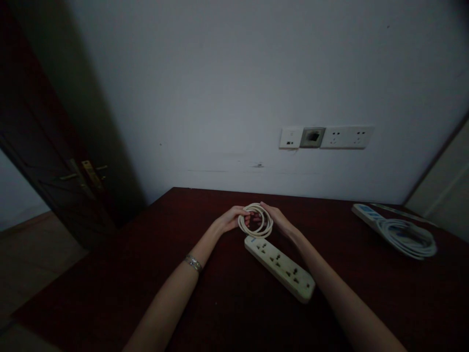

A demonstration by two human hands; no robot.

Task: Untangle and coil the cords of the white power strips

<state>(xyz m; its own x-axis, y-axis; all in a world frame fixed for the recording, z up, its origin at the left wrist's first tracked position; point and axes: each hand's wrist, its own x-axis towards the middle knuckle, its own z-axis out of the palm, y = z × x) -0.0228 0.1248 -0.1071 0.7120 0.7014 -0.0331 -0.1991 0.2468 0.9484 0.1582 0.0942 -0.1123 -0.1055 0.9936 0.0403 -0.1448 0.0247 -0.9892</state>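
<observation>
taking the white cable coil (259,234) as the clock's centre, with twelve toward the wall (220,98), the far edge of the dark red table (128,274) runs along the wall near twelve, so reach is short that way. the left edge slants from about ten round to eight, with floor (32,247) beyond. broad stretches of tabletop lie at eight to nine and toward three, leaving sideways room.

the left hand (231,219) is closed on the coil at nine, thumb and fingers gripping the loops; the right hand (275,218) is closed around it at three. whether their fingertips meet inside the ring cannot be told.

the white power strip (280,268) lies at five, slanting between the forearms, its far end just under the coil; the right forearm (326,274) passes close beside its near end. well apart at three rests a second power strip (366,215) with a pale coiled cable (410,244). wall sockets (347,138) sit between one and two, a door (40,117) around nine.
</observation>
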